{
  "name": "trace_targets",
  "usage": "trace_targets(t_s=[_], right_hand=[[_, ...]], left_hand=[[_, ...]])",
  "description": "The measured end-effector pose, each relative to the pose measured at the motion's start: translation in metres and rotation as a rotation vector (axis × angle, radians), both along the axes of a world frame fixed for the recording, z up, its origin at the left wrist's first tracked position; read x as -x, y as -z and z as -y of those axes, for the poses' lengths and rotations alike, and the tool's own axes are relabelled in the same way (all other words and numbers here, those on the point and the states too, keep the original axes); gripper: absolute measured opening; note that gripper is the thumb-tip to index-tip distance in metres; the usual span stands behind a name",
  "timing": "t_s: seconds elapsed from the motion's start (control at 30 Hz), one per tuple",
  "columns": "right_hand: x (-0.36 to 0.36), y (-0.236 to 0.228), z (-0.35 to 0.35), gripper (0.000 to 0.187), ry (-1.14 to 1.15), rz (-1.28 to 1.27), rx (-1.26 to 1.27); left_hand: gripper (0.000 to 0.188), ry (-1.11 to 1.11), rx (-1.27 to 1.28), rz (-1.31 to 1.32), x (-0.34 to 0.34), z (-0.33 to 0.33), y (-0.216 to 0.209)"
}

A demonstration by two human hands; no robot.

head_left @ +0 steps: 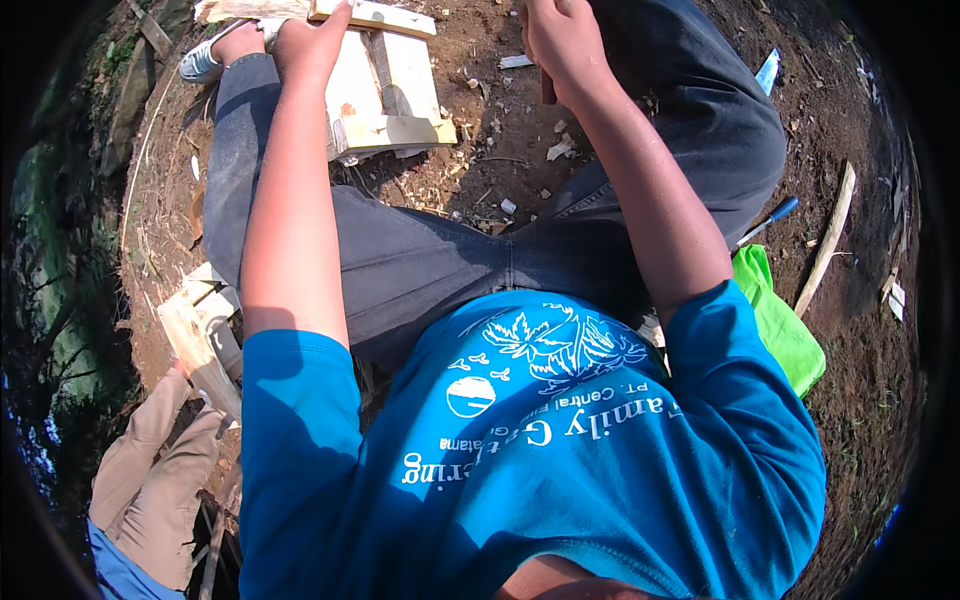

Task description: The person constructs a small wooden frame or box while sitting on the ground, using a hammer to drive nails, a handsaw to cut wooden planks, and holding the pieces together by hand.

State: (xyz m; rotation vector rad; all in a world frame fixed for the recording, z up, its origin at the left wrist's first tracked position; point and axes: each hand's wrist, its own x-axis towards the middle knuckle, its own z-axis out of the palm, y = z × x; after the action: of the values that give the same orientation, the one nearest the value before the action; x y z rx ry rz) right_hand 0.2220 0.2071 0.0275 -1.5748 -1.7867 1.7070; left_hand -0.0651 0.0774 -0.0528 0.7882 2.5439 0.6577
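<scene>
At the top edge my left hand is closed on a pale strip of wood, its thumb pointing up along it; the fingertips are partly hidden. Just right of that hand lies a pale wooden frame of several boards, with a crosspiece at its near end. My right hand is wrapped around a brown handle, whose lower end sticks out beneath the fist. What the handle belongs to is cut off by the top edge.
Wood chips litter the soil between my legs. On the right are a blue-handled tool, a bright green cloth or bag and a long stick. Another wooden piece and a person in tan trousers are at left.
</scene>
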Motion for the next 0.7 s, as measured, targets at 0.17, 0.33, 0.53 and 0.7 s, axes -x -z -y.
trace_targets(t_s=[0.17,0.33,0.53,0.7], right_hand=[[0.022,0.030,-0.004,0.025,0.145,-0.220,-0.610],[-0.013,0.100,0.049,0.033,-0.293,0.290,-0.127],[0.036,-0.025,-0.009,0.015,0.174,-0.546,-0.634],[-0.001,0.091,0.047,0.028,-0.103,0.140,-0.222]], left_hand=[[0.077,0.224,-0.071,0.123,-0.025,-0.015,-0.049],[0.077,0.035,0.015,-0.009,-0.002,-0.029,0.008],[0.045,0.019,-0.117,-0.051,-0.001,-0.004,0.012],[0.078,0.033,0.035,-0.015,-0.012,-0.027,0.007]])
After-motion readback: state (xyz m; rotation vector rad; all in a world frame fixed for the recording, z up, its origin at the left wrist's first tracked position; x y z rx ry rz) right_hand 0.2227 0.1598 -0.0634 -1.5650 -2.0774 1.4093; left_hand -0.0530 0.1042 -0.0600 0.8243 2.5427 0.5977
